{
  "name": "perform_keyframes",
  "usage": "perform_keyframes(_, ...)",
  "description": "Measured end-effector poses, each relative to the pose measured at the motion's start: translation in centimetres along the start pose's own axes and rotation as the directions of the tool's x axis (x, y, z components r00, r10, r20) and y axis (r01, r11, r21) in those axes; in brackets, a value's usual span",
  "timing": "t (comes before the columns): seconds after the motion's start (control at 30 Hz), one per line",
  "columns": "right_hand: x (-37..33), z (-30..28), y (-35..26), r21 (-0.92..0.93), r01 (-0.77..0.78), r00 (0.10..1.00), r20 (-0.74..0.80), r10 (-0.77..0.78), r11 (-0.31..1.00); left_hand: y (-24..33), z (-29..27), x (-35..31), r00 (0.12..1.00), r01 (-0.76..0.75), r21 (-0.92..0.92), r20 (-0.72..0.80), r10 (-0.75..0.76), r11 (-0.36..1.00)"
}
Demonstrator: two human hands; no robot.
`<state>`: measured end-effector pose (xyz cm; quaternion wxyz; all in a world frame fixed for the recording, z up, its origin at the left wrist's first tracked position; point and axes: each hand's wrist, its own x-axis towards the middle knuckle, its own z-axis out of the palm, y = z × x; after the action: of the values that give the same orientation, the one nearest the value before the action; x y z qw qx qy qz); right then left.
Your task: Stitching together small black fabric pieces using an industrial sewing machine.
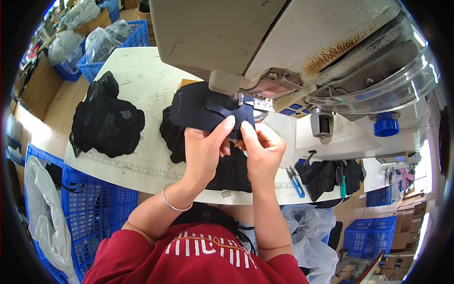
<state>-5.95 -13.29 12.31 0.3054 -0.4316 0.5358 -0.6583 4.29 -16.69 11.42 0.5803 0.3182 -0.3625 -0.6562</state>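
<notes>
Both my hands grip the near edge of a dark navy fabric piece (191, 106) at the head of a large sewing machine (227, 80). My left hand (205, 144) pinches the edge between thumb and fingers. Close beside it, my right hand (262, 149) pinches the same edge, thumb on top. The fabric's far part lies beneath the machine head, which hides some of it. Under my hands, more black fabric (231, 175) rests on the white table (127, 175). A heap of black cloth pieces (109, 120) lies to the left.
Blue-handled thread snips (296, 183) lie right of my hands, near black pieces (324, 177) and a green-handled tool (343, 187). A ruler strip (127, 164) runs along the table's near side. Blue crates (99, 203) stand left of the table; clear plastic bags (312, 236) hang at the near right.
</notes>
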Motion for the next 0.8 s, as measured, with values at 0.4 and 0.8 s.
perform_keyframes(0.4,0.4,0.8,-0.3,-0.150,0.034,0.999,-0.036,-0.040,0.988,0.7,-0.6,1.8,0.998,-0.016,0.121,0.055,0.010,0.993)
perform_keyframes(0.8,-5.5,-2.7,3.6,-0.237,-0.061,0.997,-0.059,0.048,0.970,1.9,0.1,3.7,0.997,0.022,0.136,0.070,-0.032,0.990)
